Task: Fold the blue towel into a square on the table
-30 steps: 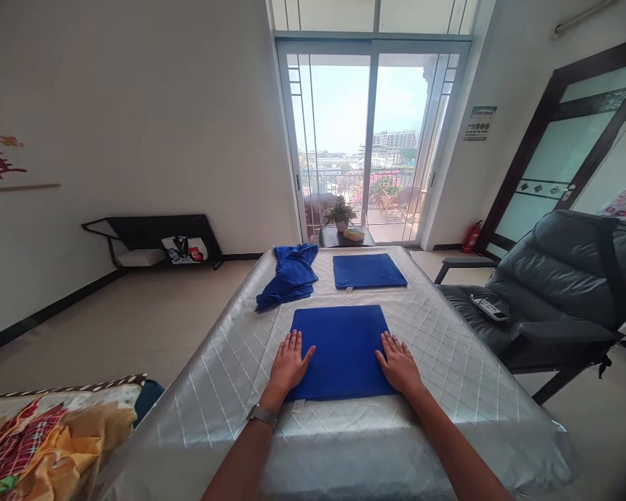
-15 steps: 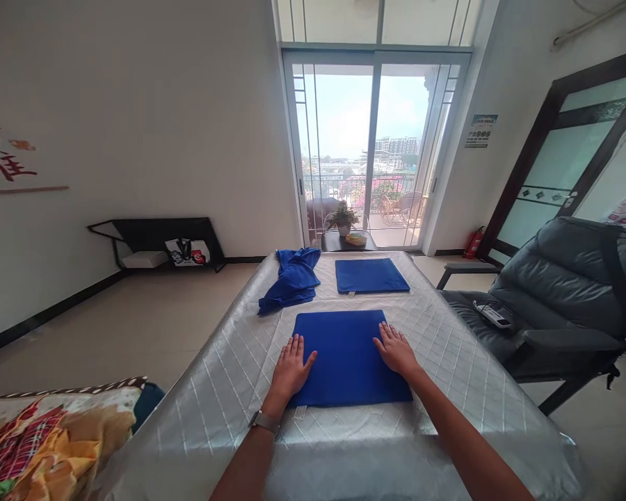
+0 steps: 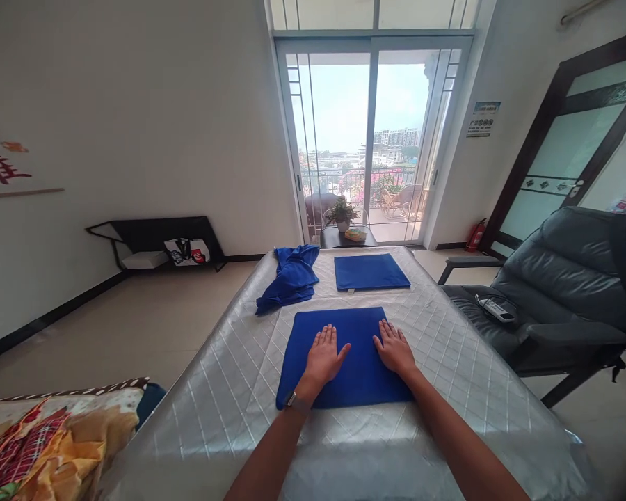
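A flat blue rectangular cloth lies smoothed out before me on a silver quilted cover. My left hand, a watch on its wrist, rests palm down on the left-middle part of this cloth, fingers stretched out. Over its right edge lies my right hand, also flat with the thumb pointing inward. Neither hand grips anything. Farther back is a second flat blue cloth with a small white tag at its near edge. To its left sits a crumpled blue cloth.
A grey reclining chair with a power strip on its seat stands at right. Beyond the bed-like surface is a small table with a potted plant before the sliding glass door. Patterned fabrics lie at lower left.
My left hand has moved rightward from the cloth's left edge onto its middle. My right hand stays nearly in place. The cloth's left near corner now spreads farther left.
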A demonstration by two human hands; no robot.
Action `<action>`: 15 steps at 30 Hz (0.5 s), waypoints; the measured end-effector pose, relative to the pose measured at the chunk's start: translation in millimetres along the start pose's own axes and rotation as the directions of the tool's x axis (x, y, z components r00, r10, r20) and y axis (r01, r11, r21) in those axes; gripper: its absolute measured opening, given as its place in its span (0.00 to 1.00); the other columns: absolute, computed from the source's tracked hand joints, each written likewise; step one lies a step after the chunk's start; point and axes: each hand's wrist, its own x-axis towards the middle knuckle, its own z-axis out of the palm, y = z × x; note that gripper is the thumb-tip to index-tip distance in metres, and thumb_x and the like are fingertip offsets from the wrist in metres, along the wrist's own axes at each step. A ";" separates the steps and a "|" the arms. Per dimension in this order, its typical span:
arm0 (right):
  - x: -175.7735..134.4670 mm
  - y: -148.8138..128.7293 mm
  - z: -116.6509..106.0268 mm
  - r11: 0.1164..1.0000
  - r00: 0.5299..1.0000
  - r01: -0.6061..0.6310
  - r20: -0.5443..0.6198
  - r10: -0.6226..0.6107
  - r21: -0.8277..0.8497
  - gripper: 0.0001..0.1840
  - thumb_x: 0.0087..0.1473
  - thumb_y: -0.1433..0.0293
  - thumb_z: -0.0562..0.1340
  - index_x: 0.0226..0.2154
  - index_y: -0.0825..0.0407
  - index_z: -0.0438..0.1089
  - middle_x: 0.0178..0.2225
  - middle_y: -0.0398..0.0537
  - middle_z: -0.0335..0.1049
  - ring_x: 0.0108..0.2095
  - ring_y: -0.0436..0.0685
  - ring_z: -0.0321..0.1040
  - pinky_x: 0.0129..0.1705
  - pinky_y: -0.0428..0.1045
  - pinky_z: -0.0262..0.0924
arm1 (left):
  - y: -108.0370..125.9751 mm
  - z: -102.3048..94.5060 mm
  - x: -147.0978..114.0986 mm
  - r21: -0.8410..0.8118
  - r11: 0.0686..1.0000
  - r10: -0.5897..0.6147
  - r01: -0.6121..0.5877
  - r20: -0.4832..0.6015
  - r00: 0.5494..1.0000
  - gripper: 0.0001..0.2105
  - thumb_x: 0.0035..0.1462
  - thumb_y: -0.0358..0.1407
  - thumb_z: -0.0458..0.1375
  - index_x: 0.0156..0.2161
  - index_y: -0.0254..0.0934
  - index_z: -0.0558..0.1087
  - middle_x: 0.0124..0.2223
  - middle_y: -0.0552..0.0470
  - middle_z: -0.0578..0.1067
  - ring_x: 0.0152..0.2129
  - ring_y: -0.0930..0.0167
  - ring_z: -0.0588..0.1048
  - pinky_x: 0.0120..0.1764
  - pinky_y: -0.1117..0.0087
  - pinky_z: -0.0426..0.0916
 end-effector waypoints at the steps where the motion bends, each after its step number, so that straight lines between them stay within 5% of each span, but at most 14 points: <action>1: -0.2 0.4 0.1 1.000 1.000 0.003 -0.001 -0.003 -0.004 0.38 0.67 0.55 0.39 0.71 0.58 0.41 0.73 0.50 0.37 0.72 0.57 0.33 0.71 0.57 0.28 | 18.2 2.4 7.3 -0.018 0.998 0.065 -0.065 0.001 0.998 0.38 0.67 0.55 0.31 0.70 0.28 0.52 0.71 0.39 0.53 0.69 0.61 0.50 0.68 0.57 0.47; 7: -5.0 4.8 0.2 0.998 0.999 0.048 0.000 -0.048 -0.027 0.34 0.65 0.65 0.43 0.70 0.55 0.45 0.73 0.49 0.36 0.72 0.57 0.34 0.71 0.56 0.29 | 95.8 19.3 40.9 -0.094 0.952 0.291 -0.292 -0.021 0.957 0.33 0.69 0.51 0.30 0.70 0.32 0.53 0.71 0.47 0.56 0.69 0.69 0.51 0.68 0.64 0.47; 15: -3.4 1.9 0.4 0.999 0.999 0.032 -0.026 -0.033 -0.017 0.35 0.67 0.58 0.40 0.71 0.57 0.44 0.72 0.51 0.38 0.72 0.58 0.35 0.71 0.57 0.31 | 76.8 29.6 38.9 -0.095 0.974 0.203 -0.204 -0.020 0.979 0.34 0.69 0.51 0.30 0.70 0.32 0.52 0.71 0.43 0.55 0.69 0.64 0.50 0.69 0.58 0.48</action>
